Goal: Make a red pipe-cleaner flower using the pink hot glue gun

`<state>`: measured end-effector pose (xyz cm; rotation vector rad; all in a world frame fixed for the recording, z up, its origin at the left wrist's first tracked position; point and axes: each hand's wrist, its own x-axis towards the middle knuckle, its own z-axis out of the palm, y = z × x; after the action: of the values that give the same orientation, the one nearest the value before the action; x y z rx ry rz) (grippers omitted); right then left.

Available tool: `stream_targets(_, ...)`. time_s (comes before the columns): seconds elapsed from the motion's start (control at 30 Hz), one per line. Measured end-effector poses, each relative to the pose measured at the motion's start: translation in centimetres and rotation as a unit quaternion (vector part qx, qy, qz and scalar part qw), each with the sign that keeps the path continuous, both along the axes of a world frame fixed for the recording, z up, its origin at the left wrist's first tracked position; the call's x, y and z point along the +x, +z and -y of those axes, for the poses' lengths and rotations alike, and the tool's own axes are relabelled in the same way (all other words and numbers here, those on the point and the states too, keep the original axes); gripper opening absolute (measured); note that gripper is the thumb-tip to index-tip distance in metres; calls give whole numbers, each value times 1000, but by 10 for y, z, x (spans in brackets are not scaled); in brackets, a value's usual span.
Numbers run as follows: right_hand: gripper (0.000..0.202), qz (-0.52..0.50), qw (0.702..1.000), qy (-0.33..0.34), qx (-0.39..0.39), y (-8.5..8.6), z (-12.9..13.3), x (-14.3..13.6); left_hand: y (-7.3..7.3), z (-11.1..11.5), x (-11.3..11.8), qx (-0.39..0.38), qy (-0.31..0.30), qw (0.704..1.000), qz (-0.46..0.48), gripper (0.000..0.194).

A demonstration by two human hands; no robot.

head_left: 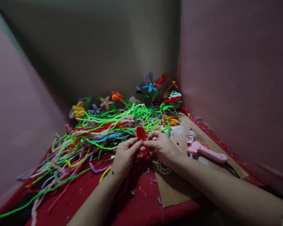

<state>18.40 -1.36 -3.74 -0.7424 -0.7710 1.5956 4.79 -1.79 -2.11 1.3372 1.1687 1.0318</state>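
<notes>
A red pipe-cleaner petal (141, 133) stands up between my hands, its lower end hidden by my fingers. My left hand (129, 151) pinches the base of it from the left, thumb against fingers. From the other side my right hand (160, 146) grips the red piece, thumb and fingers pressed together. Just behind both hands lies a large pile of colourful pipe cleaners (108, 125), mostly green, pink, red and blue. Under my right wrist a round white disc with holes (163, 167) is partly covered.
A pink glue gun (206, 153) lies on a cardboard sheet (176, 188) at the right, its cord trailing off. Finished pipe-cleaner flowers (151, 87) stand along the back wall. Orange petals (171, 121) sit beside the pile. Scraps dot the red cloth (136, 210). Walls close in on both sides.
</notes>
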Motion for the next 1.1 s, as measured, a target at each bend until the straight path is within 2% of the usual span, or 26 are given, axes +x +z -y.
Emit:
stream_targets(0.23, 41, -10, 999, 38, -5, -4, -1, 2, -7, -5, -3, -109, -55, 978, 168, 25)
stream_targets(0.43, 43, -30, 996, 76, -21, 0, 1, 2, -5, -5, -4, -174, -77, 956, 224, 22)
stream_targets(0.67, 45, -21, 994, 104, -20, 0, 0, 2, -7, -8, -8, -177, -108, 946, 249, 19)
stream_targets(0.9, 44, 5, 995, 101, 8, 0, 0, 1, -1, -5, -6, -163, -110, 952, 234, 23)
stream_targets(1.03, 35, 89, 988, 120, 46, -1, -4, 4, 0, -5, -3, -162, -78, 957, 228, 27)
stream_targets(1.1, 30, 181, 976, 84, 89, 6, -3, 9, -2, -6, -4, -149, -84, 957, 236, 26)
